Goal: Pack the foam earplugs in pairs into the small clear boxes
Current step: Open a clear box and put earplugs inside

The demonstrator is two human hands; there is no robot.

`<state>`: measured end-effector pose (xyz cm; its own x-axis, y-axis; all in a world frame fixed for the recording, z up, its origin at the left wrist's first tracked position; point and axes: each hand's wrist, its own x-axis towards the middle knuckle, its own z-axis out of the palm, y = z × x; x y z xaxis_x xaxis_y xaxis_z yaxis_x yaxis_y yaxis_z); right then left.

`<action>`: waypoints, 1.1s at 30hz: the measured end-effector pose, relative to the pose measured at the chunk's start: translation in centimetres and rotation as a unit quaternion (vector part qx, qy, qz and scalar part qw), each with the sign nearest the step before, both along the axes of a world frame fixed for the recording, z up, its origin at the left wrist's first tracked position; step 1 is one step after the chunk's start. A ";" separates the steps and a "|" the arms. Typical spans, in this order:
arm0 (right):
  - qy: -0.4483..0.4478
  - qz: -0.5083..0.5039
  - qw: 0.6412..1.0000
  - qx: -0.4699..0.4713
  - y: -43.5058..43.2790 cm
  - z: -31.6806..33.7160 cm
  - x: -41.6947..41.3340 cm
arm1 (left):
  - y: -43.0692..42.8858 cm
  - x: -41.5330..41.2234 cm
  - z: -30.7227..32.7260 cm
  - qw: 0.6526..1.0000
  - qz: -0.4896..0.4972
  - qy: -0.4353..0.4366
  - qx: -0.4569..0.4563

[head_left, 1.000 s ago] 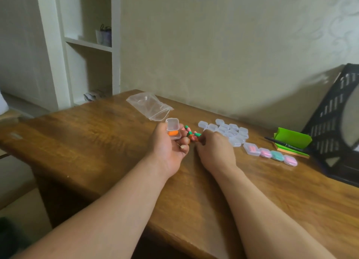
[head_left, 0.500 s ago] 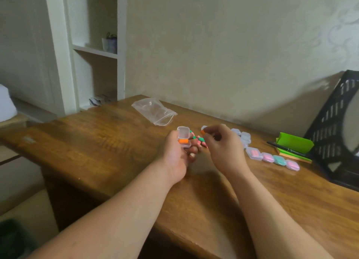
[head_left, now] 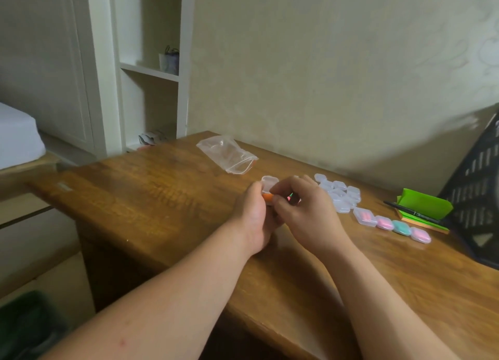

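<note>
My left hand (head_left: 253, 213) holds a small clear box (head_left: 269, 184) with its lid up and an orange earplug (head_left: 267, 196) inside. My right hand (head_left: 305, 211) is right against the box, fingers curled and pinching at the orange earplug; what it holds is mostly hidden. A bit of green and pink loose earplugs (head_left: 289, 197) shows between the fingers. A heap of empty clear boxes (head_left: 340, 194) lies just right of my hands. Past it runs a row of filled boxes (head_left: 393, 224), pink and teal inside.
An empty clear zip bag (head_left: 228, 154) lies on the wooden table (head_left: 162, 205) behind my hands. A green pad with a black pen (head_left: 421, 211) and a black mesh rack (head_left: 478, 205) stand at the right. The table's left edge drops off near white shelves (head_left: 151, 70).
My right hand has moved left from the pile to the open box in my left hand. Both hands sit closer together. The camera has tilted up and shifted.
</note>
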<state>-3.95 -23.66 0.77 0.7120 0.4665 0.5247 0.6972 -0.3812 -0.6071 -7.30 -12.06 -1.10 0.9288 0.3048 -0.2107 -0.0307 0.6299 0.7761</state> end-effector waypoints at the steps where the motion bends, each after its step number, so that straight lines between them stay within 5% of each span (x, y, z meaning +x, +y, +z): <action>1: -0.001 -0.003 1.000 -0.002 0.0 -0.1 0.0 | 0.0 0.0 0.0 1.000 0.004 0.001 0.001; 14: 0.095 0.083 0.990 -0.063 -3.2 1.8 2.3 | -1.9 0.9 1.8 0.998 -0.043 -0.034 -0.036; 24: 0.080 0.003 0.989 -0.122 -7.4 2.7 4.2 | -6.9 2.2 1.4 0.995 -0.069 0.018 -0.063; 33: 0.014 -0.025 0.998 -0.052 -6.5 1.9 4.3 | -6.3 2.2 0.7 0.994 -0.070 -0.004 -0.082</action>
